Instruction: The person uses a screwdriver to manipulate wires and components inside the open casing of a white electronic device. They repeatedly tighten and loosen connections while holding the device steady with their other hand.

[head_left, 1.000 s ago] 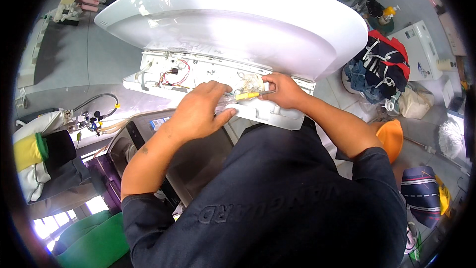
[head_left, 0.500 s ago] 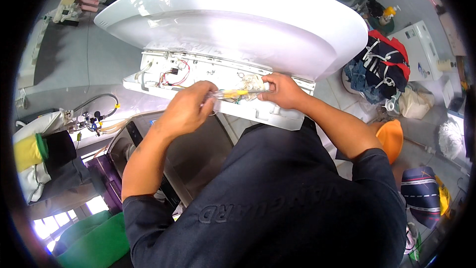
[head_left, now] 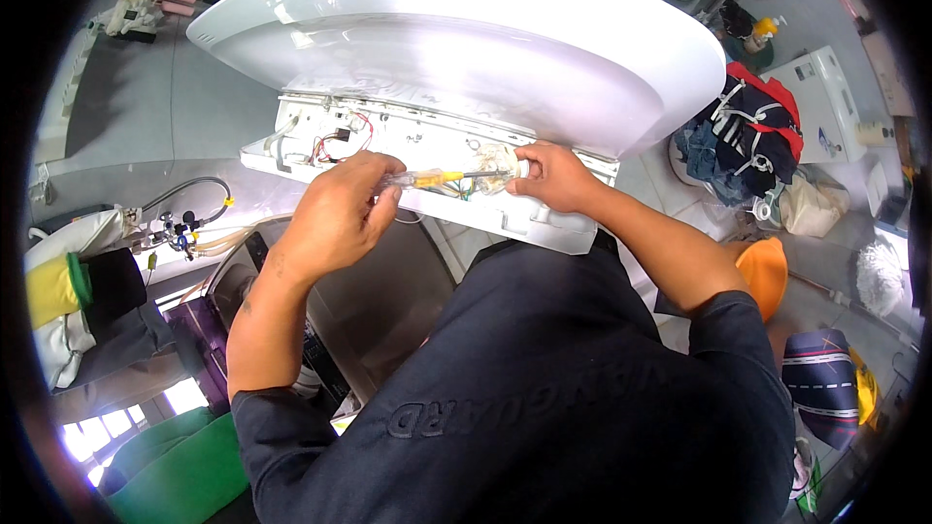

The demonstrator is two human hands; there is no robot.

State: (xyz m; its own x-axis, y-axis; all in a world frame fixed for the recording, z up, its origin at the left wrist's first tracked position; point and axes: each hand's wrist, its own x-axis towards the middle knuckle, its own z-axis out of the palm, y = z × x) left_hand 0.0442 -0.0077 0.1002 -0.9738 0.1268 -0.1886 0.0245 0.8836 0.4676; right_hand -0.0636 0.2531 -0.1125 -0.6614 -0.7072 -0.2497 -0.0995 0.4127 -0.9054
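My left hand [head_left: 340, 213] is closed round the clear end of a screwdriver [head_left: 427, 178] with a yellow band and a dark shaft. The shaft points right, toward a pale, wire-covered part [head_left: 495, 161] inside a long white panel [head_left: 524, 220]. My right hand [head_left: 553, 178] pinches a small white round piece [head_left: 524, 168] beside that part, close to the screwdriver's end. Whether the tip touches it I cannot tell. Red and dark wires [head_left: 335, 139] lie in the panel's left end. Behind it stands a large curved white cover [head_left: 466, 49].
Manifold gauges with hoses [head_left: 184, 233] lie at the left. Below the panel is a dark grey box-shaped surface [head_left: 379, 301]. A clothes heap [head_left: 748, 131], a white box [head_left: 815, 102] and an orange basin [head_left: 762, 277] are on the right. Green cloth [head_left: 184, 471] is at lower left.
My left hand has moved a little left and back along with the screwdriver, and more of its dark shaft shows. The right hand stays nearly where it was.
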